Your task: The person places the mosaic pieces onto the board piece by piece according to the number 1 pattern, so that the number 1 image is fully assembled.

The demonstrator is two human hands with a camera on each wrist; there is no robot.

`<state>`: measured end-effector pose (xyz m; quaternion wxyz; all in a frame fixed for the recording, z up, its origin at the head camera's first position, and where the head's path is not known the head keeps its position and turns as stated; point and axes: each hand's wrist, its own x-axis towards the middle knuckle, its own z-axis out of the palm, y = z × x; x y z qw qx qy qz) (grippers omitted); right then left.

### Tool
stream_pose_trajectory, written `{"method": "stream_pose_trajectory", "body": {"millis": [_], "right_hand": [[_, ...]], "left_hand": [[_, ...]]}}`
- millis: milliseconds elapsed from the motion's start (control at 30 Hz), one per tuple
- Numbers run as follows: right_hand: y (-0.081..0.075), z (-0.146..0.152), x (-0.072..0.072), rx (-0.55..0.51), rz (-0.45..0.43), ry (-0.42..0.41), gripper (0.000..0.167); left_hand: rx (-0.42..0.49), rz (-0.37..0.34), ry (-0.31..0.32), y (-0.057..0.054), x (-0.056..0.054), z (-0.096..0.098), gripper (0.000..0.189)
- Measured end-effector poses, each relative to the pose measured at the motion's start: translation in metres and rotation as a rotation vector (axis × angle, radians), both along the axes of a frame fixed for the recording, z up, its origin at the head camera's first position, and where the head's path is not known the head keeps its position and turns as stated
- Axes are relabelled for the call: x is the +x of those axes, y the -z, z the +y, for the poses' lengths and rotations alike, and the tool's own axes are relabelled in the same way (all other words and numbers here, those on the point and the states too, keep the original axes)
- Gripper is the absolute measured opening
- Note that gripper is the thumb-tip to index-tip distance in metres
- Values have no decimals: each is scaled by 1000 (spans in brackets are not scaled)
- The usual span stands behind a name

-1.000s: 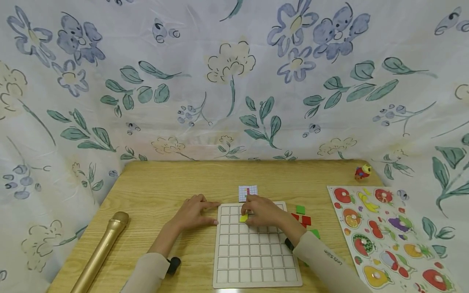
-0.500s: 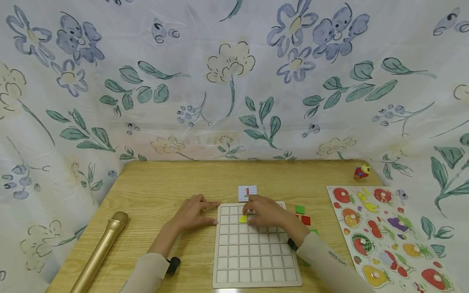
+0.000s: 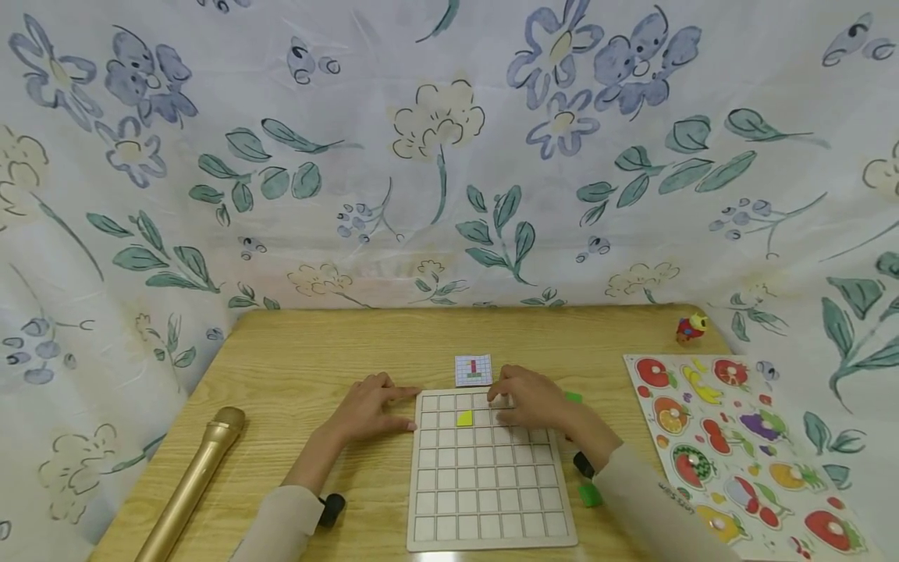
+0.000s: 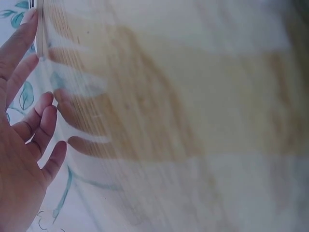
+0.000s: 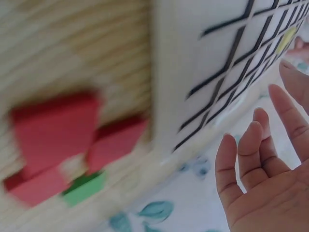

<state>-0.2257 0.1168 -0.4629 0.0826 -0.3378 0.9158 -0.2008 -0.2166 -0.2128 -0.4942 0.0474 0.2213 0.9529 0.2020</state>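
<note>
Your wide left grip (image 3: pixel 371 407) touches the board (image 3: pixel 488 478), likely steadying it; your right grip (image 3: pixel 531 398), parted, unladen, hangs near the yellow tile (image 3: pixel 465 419).

The board (image 3: pixel 488 502), bearing a tile (image 3: pixel 464 419), lies before the card (image 3: pixel 465 371).

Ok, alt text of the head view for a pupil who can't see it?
A person's right hand is over a pale rectangular gridded board bearing a flat yellow tile, while the left hand touches the board's edge. A small white patterned card lies beyond.
</note>
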Motion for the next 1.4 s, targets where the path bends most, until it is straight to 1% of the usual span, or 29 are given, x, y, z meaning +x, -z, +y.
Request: {"method": "stream_pose_trajectory", "body": {"millis": [100, 233, 400, 533, 800, 1033, 1200, 1400], "right_hand": [[-3, 16, -1, -28, -21, 30, 25], [-3, 40, -2, -49, -42, 55, 24], [-4, 65, 1, -68, -42, 77, 25], [-3, 78, 3, -69, -34, 74, 25], [1, 93, 5, -51, -48, 88, 24], [2, 105, 8, -64, -59, 109, 23], [3, 115, 11, -64, -50, 99, 22], [6, 124, 13, -71, -51, 93, 25]], "left_hand": [[-3, 4, -3, 0, 0, 0, 62], [-8, 7, -4, 1, 0, -1, 63], [-14, 11, -5, 3, -1, -3, 63], [-12, 9, -7, 3, -1, -3, 63], [-7, -3, -12, 2, 1, -1, 62], [-1, 0, -5, 1, 1, 1, 63], [0, -3, -9, 2, 0, 1, 62], [3, -4, -8, 2, 0, 2, 62]]}}
